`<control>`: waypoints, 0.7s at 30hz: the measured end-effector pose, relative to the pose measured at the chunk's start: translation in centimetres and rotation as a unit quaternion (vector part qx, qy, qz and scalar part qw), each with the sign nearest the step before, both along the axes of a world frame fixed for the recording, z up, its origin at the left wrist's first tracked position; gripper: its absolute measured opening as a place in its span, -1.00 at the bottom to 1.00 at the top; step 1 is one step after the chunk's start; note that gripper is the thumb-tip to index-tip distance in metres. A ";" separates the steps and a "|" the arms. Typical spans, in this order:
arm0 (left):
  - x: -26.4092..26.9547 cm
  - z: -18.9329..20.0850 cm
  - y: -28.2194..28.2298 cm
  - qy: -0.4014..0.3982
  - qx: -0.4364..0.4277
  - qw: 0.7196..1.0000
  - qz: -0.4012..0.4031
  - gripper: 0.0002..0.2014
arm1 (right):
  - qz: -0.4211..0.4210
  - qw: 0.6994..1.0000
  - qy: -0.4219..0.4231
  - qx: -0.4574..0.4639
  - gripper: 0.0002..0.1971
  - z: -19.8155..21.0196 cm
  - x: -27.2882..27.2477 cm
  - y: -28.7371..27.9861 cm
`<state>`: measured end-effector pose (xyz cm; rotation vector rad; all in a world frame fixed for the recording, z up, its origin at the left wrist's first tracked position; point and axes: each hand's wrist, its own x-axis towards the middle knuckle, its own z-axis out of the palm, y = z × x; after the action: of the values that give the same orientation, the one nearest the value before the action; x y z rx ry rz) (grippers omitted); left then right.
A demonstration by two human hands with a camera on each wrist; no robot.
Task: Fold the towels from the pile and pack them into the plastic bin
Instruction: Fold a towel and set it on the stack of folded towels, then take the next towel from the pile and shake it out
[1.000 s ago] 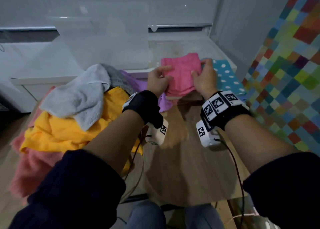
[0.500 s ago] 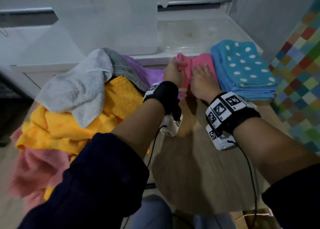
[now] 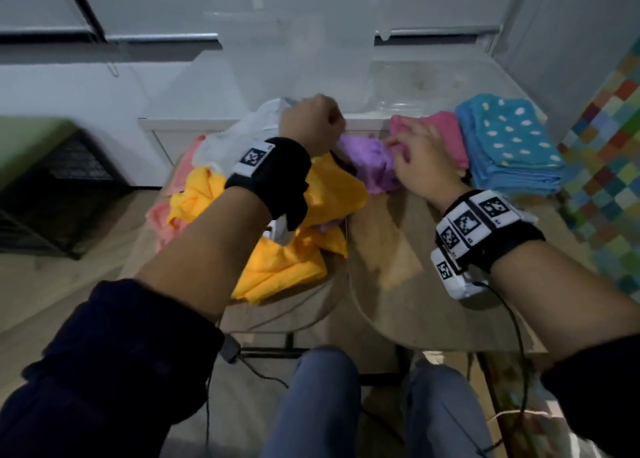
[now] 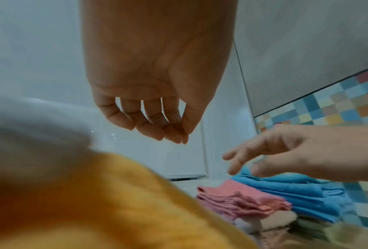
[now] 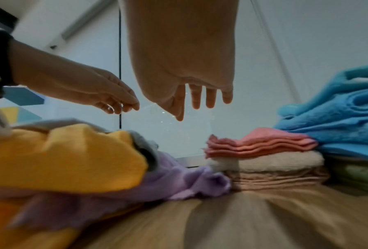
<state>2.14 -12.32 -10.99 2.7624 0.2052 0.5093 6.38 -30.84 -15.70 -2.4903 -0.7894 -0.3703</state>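
Note:
A loose pile lies on the table's left: a yellow towel point(image 3: 332, 187), a white towel point(image 3: 242, 135) and a purple towel point(image 3: 370, 160) among them. A folded pink towel point(image 3: 446, 128) tops a short stack beside a folded blue dotted towel point(image 3: 509, 146). The clear plastic bin point(image 3: 304, 59) stands behind on a white ledge. My left hand point(image 3: 318, 118) hovers over the pile's far side with fingers loosely curled, holding nothing point(image 4: 168, 133). My right hand point(image 3: 412, 153) hangs relaxed above the purple towel point(image 5: 189, 182), just left of the pink towel point(image 5: 264, 143), and is empty too.
The wooden table point(image 3: 398, 284) shows bare wood in front of the stacks. A dark crate point(image 3: 69, 194) sits on the floor at left. A multicoloured checked surface point(image 3: 609, 146) borders the right side. Cables trail from both wrist cameras.
Both hands set the folded pink towel down beside the blue one and let go. They then moved left, the left hand over the pile, the right over the purple towel.

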 end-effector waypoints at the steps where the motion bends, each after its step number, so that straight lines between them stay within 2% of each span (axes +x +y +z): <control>1: -1.3 0.4 1.2 0.012 0.014 1.000 0.014 -0.77 | 0.014 1.000 0.004 0.007 -0.68 0.0 -1.2 0.6; 6: -7.1 0.5 6.5 0.114 0.096 0.989 0.014 -0.75 | 0.080 0.997 0.021 -0.001 -0.70 -0.2 -5.7 3.8; 11: -9.8 -0.7 8.7 0.131 0.112 0.984 0.041 -0.69 | 0.090 0.995 0.028 -0.008 -0.73 -0.1 -8.7 5.7; 13: -10.0 -0.8 8.5 0.100 0.113 0.987 0.052 -0.75 | 0.097 0.995 0.032 -0.008 -0.73 0.4 -9.5 6.5; 15: -10.2 -0.4 7.8 0.032 0.078 0.995 0.047 -0.77 | 0.112 0.994 0.015 0.006 -0.69 1.1 -10.3 7.4; 18: -10.5 1.5 5.7 -0.068 -0.014 0.998 0.007 -0.77 | 0.139 0.988 -0.005 0.065 -0.36 2.7 -11.6 8.4; 20: -10.9 3.1 4.2 -0.106 -0.054 0.992 -0.037 -0.76 | 0.134 0.982 0.044 0.128 -0.24 3.9 -12.0 8.9; 21: -11.1 3.9 3.5 -0.125 -0.068 0.988 -0.058 -0.76 | 0.123 0.976 0.073 0.165 -0.29 4.5 -12.2 9.1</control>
<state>-8.95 -8.79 -7.07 2.5307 0.0179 0.7726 -5.81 -21.74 -11.23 -2.0571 -0.8831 -0.2076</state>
